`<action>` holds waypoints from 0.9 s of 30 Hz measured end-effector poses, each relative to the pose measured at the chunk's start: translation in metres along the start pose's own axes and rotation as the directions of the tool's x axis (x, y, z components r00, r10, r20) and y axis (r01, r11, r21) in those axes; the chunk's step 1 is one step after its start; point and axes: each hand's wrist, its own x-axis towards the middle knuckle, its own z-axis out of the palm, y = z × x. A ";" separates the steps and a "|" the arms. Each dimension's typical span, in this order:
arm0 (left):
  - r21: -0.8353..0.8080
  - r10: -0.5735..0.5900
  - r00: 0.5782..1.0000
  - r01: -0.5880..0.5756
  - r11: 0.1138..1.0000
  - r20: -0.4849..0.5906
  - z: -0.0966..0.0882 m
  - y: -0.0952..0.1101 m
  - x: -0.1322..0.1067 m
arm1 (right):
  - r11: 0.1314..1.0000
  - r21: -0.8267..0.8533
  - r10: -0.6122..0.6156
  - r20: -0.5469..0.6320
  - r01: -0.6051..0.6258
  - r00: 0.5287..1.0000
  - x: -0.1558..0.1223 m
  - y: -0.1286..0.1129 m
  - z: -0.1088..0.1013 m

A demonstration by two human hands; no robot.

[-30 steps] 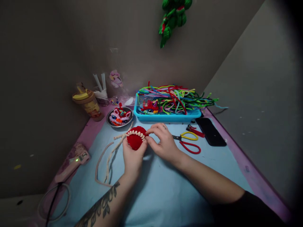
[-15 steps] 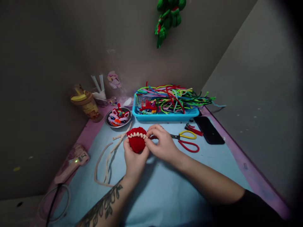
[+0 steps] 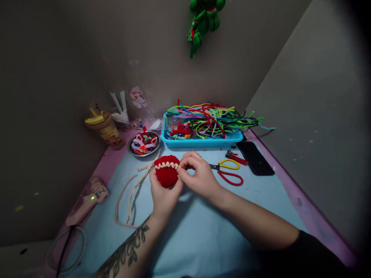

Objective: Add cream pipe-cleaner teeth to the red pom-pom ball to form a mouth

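Observation:
My left hand (image 3: pixel 165 197) cups a rounded red fuzzy piece (image 3: pixel 166 178) from below, thumb and fingers closed on its sides. Across the front of that piece runs a wavy cream pipe cleaner (image 3: pixel 167 165). At its right end, my right hand (image 3: pixel 194 172) pinches with thumb and forefinger; the fingertips cover that end. Loose cream pipe cleaners (image 3: pixel 135 191), partly twisted, and a bent pinkish one (image 3: pixel 117 208) lie left of my left hand. Scissors (image 3: pixel 228 170) with yellow and red handles rest just beyond my right hand, their blades partly hidden by it.
A blue tray (image 3: pixel 203 144) of colourful pipe cleaners stands at the back, beside a metal bowl (image 3: pixel 144 155) holding a pink and red figure. Right lie a red-handled tool (image 3: pixel 238 158) and a phone (image 3: pixel 255 158). Left are a cup (image 3: pixel 108 131) and a pink corded device (image 3: pixel 89 204).
The view has shifted very slightly. Both hands keep the same hold on the red piece and the wavy strip, with little visible movement.

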 end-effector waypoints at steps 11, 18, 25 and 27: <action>0.035 -0.046 0.999 0.046 0.998 0.009 -0.004 0.000 0.007 | 0.991 -0.004 0.134 0.063 -0.134 0.989 0.003 0.011 0.005; 0.054 -0.090 0.991 0.096 0.994 -0.102 -0.012 -0.002 0.022 | 1.000 0.003 -0.019 0.000 0.019 1.000 0.006 0.010 -0.006; 0.008 -0.102 0.994 0.102 0.995 -0.039 -0.011 0.000 0.018 | 0.932 -0.148 -0.310 0.149 0.331 0.939 0.000 0.015 0.000; -0.013 -0.112 0.993 0.111 0.994 -0.044 -0.011 0.000 0.018 | 0.928 -0.163 -0.310 0.161 0.335 0.937 0.000 0.017 0.000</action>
